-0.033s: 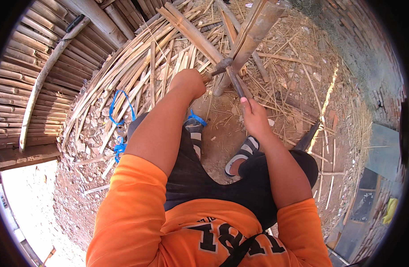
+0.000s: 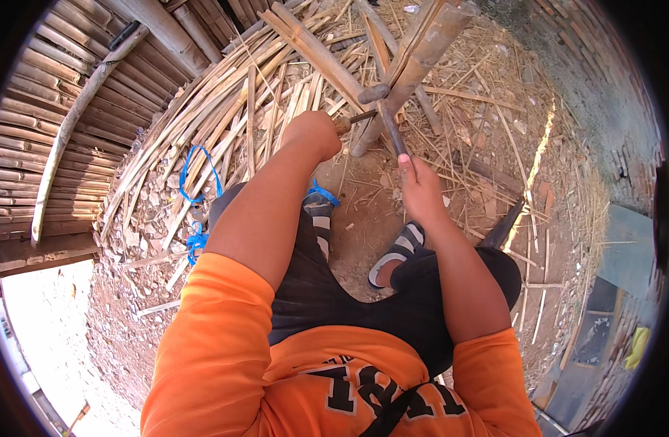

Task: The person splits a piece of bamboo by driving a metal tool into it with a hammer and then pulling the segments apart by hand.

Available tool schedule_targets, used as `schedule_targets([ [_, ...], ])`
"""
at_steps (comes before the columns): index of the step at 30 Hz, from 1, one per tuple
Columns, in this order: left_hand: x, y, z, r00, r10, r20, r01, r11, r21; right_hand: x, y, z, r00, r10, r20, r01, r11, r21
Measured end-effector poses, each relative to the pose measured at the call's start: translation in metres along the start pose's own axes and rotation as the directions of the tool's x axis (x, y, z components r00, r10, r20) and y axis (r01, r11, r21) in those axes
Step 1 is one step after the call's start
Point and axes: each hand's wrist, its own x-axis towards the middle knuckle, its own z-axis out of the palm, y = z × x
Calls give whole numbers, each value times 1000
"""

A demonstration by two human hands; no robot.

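Observation:
My left hand (image 2: 313, 136) is closed around the wooden handle of a narrow dark-bladed tool (image 2: 362, 116). Its blade points right, against or just in front of a thick bamboo pole (image 2: 431, 52); exact contact cannot be made out. In my right hand (image 2: 422, 191) is a hammer (image 2: 393, 130), gripped low on its handle with the thumb along it. The hammer head is just above the blade, overlapping the pole in view. The pole has a long split along its length and slants up to the right. A split bamboo piece (image 2: 316, 58) slants in from the upper left.
Long bamboo strips (image 2: 196, 120) lie piled at the left, with blue cord (image 2: 196, 175) near them. Straw and splinters cover the ground at right. A slatted bamboo wall (image 2: 28, 160) rises at left, a rough wall (image 2: 604, 80) at right. My sandalled feet (image 2: 398, 253) are below my hands.
The hammer head has shifted up and slightly right, showing more of the blade beneath it. Both hands have moved a little to the right.

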Motion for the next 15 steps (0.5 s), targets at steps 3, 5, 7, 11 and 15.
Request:
schedule_targets([
  [3,-8,4,-5,999,-46,30,46,999,-1,7,-46,-28,999,51,-5,-47,949,312],
  [5,-7,3,-8,999,-37,11,37,999,7,6,-38,-25,996,-24,-91,47,963,265],
  [7,1,0,-2,1000,-20,4,19,1000,12,2,-16,-11,995,-43,-92,52,993,103],
  [11,8,-5,16,1000,16,-23,-16,1000,20,0,9,6,996,73,-53,-77,993,-90],
  [15,9,-5,16,999,38,-14,-37,999,19,18,-24,-19,990,55,-134,-28,980,198],
])
